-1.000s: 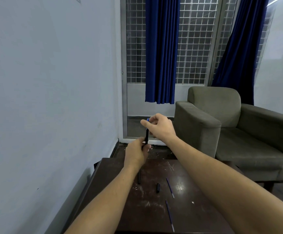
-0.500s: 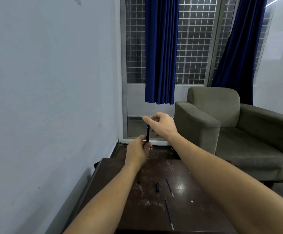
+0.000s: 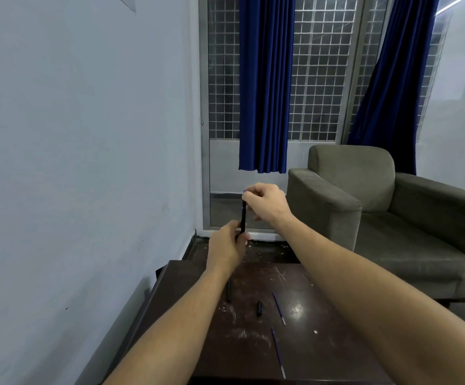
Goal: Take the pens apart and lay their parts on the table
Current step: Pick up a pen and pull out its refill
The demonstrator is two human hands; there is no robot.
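Head view: left hand (image 3: pixel 227 241) clamped on pen (image 3: pixel 243 216) base — right hand (image 3: pixel 264 205) pinching top. Mid-separation. Next: steady pull upward from grip.

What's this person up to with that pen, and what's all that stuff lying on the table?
A person is taking pens apart. The left hand grips the lower end of a dark pen held upright above the table, while the right hand pinches its top end, where a bit of blue shows. Already on the table lie two thin blue refills, a short black piece and a dark barrel, partly hidden behind the left forearm.
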